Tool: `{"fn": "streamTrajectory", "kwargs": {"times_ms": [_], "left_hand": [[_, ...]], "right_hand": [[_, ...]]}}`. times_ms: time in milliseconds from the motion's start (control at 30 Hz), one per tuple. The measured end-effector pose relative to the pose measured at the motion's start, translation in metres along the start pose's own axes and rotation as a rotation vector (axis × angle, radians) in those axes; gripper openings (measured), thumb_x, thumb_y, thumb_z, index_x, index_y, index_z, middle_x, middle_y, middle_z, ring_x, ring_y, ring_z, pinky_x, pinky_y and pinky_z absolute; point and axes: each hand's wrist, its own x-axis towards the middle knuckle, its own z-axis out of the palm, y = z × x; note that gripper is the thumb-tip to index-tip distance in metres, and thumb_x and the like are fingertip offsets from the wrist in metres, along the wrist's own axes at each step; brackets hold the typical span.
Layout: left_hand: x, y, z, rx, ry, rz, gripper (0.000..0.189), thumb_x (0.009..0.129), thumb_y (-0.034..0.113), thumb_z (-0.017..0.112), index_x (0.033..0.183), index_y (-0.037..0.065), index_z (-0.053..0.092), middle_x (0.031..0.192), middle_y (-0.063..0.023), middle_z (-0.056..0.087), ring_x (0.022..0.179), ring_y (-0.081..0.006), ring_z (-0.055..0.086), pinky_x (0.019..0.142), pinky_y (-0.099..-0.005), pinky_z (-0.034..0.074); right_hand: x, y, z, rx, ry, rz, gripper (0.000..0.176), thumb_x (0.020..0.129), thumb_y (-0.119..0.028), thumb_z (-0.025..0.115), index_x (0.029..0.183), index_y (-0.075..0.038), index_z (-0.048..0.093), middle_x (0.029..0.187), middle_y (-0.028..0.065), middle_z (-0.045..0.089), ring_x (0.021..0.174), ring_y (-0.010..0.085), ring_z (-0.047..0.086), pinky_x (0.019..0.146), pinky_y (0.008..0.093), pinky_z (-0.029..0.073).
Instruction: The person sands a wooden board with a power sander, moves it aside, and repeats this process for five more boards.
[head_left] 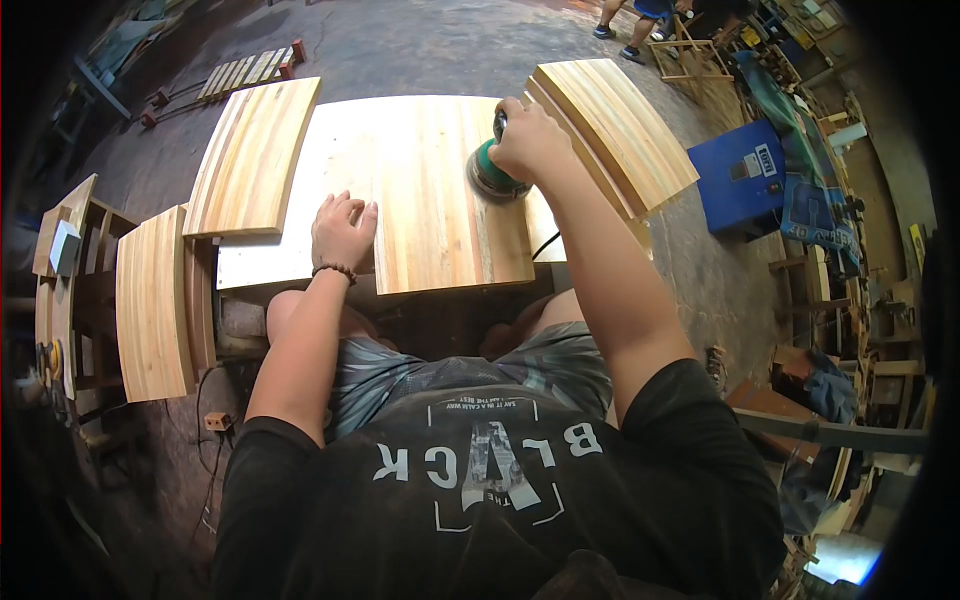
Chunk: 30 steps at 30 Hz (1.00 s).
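Observation:
A striped light wood panel [430, 220] lies flat on a white work surface [265, 262] in front of my lap. My right hand [535, 145] is closed around a green and black power sander [495, 175], which sits on the panel's right side. My left hand [343, 235] rests at the panel's left edge, partly over the white surface. Its fingers are loosely bent and apart, with nothing held. A dark cord [546, 246] shows to the right of the panel, below the sander.
Stacked wood panels lie at the left [255, 155] and right [620, 130] of the work surface. Another panel stack [153, 305] stands further left. A blue box-shaped machine [740, 178] is on the right. A slatted wooden piece [250, 72] lies on the floor behind. Another person's legs [630, 30] show at the top.

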Motion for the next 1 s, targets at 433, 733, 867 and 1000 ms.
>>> {"fn": "streamTrajectory", "kwargs": {"times_ms": [433, 733, 867, 1000], "left_hand": [[-0.003, -0.003, 0.0, -0.001, 0.013, 0.037, 0.04, 0.104, 0.044, 0.069, 0.112, 0.007, 0.082, 0.142, -0.0229, 0.074, 0.146, -0.0467, 0.057, 0.124, -0.0527, 0.044], [-0.004, -0.001, -0.003, 0.011, 0.011, 0.044, 0.041, 0.105, 0.045, 0.069, 0.112, 0.007, 0.082, 0.141, -0.024, 0.073, 0.145, -0.0474, 0.057, 0.124, -0.0531, 0.044], [-0.003, -0.003, -0.001, 0.015, 0.021, 0.056, 0.041, 0.105, 0.045, 0.069, 0.112, 0.007, 0.082, 0.14, -0.0242, 0.074, 0.145, -0.0478, 0.057, 0.123, -0.0531, 0.045], [-0.003, -0.003, -0.001, 0.006, 0.026, 0.06, 0.04, 0.105, 0.044, 0.069, 0.112, 0.007, 0.082, 0.14, -0.024, 0.074, 0.144, -0.0479, 0.058, 0.123, -0.0529, 0.045]], "right_hand": [[-0.086, 0.009, 0.004, 0.046, 0.03, -0.026, 0.056, 0.091, -0.03, 0.075, 0.145, -0.02, 0.064, 0.135, 0.02, 0.067, 0.126, 0.0411, 0.068, 0.108, 0.0508, 0.057], [-0.121, 0.005, -0.005, 0.109, -0.012, -0.047, 0.055, 0.088, -0.026, 0.077, 0.141, -0.019, 0.064, 0.132, 0.0185, 0.066, 0.123, 0.0401, 0.068, 0.105, 0.051, 0.057], [-0.122, 0.002, -0.005, 0.099, -0.023, -0.079, 0.056, 0.088, -0.026, 0.077, 0.142, -0.017, 0.063, 0.131, 0.0195, 0.066, 0.123, 0.0408, 0.067, 0.105, 0.0508, 0.057], [-0.119, -0.002, -0.004, 0.117, -0.025, -0.097, 0.056, 0.088, -0.025, 0.076, 0.142, -0.017, 0.063, 0.131, 0.0206, 0.066, 0.122, 0.0421, 0.067, 0.106, 0.0508, 0.057]]}}
